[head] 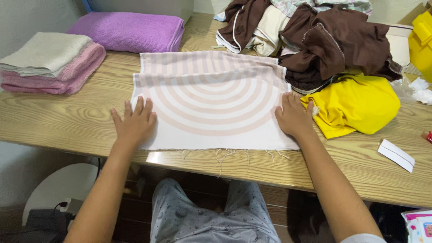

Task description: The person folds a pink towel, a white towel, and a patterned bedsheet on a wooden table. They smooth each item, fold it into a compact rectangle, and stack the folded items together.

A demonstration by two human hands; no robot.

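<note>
Both hands lie flat, palms down, fingers spread, gripping nothing. The left hand [134, 122] presses the left edge of a pink-and-white cloth with arch stripes [211, 101]; the right hand [294, 117] presses its right edge. The cloth lies spread near the front edge of the wooden table [67, 121], frayed threads overhanging. Just beside the right hand sits a yellow garment [357, 104], with a brown clothes pile [328, 42] behind it. Folded towels [54, 63] and a purple towel [130, 30] occupy the far left corner.
</note>
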